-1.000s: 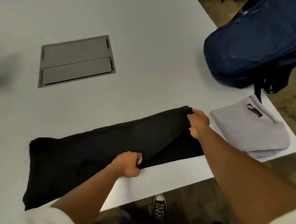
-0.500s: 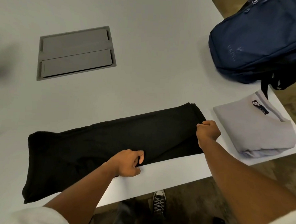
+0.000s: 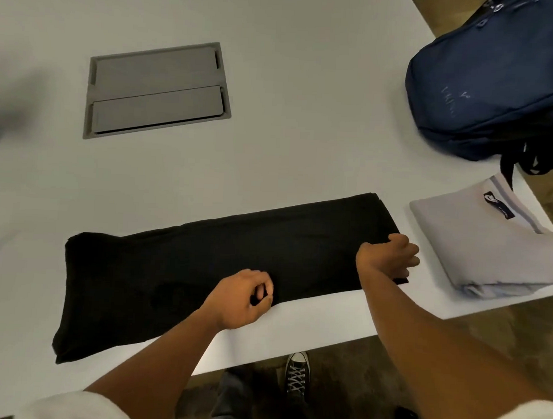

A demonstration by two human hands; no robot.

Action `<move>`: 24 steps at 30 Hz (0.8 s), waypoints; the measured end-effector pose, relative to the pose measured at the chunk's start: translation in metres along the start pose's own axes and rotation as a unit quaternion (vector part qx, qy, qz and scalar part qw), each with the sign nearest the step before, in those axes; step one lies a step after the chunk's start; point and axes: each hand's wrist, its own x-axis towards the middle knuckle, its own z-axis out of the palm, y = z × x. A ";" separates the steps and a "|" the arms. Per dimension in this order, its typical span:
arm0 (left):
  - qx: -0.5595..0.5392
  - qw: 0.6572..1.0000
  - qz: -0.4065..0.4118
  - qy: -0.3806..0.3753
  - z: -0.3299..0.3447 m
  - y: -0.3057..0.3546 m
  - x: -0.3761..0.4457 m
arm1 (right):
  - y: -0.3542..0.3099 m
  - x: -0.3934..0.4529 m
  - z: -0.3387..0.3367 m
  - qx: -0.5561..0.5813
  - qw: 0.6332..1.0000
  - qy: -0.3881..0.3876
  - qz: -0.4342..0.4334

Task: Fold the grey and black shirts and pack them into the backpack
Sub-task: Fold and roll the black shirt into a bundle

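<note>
A long, narrow black shirt of soft matte cloth (image 3: 201, 269) lies folded lengthwise on a smooth white table (image 3: 307, 82). The left hand (image 3: 241, 298) pinches its near edge between curled fingers and thumb. The right hand (image 3: 388, 257) grips the shirt's right end, fingers curled over the corner, probably to hold the layers aligned for the next fold. Just beyond the right fingers sits a light grey shirt (image 3: 488, 246), already folded into a thick square. Further beyond it rests a bulky navy fabric backpack (image 3: 499, 86), its opening not visible.
</note>
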 end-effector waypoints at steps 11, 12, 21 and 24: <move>0.008 0.919 -0.221 0.326 -0.001 -0.062 -0.034 | -0.007 -0.124 0.073 -0.075 0.863 -0.150 -0.476; 0.014 0.914 -0.231 0.333 -0.003 -0.070 -0.040 | -0.011 -0.133 0.078 -0.079 0.850 -0.165 -0.495; -0.271 0.661 -0.435 0.548 -0.027 -0.108 -0.070 | -0.040 -0.210 0.097 -0.064 0.726 -0.405 -0.552; -0.429 0.551 -0.475 0.535 -0.042 -0.120 -0.077 | -0.043 -0.224 0.097 -0.172 0.658 -0.480 -0.554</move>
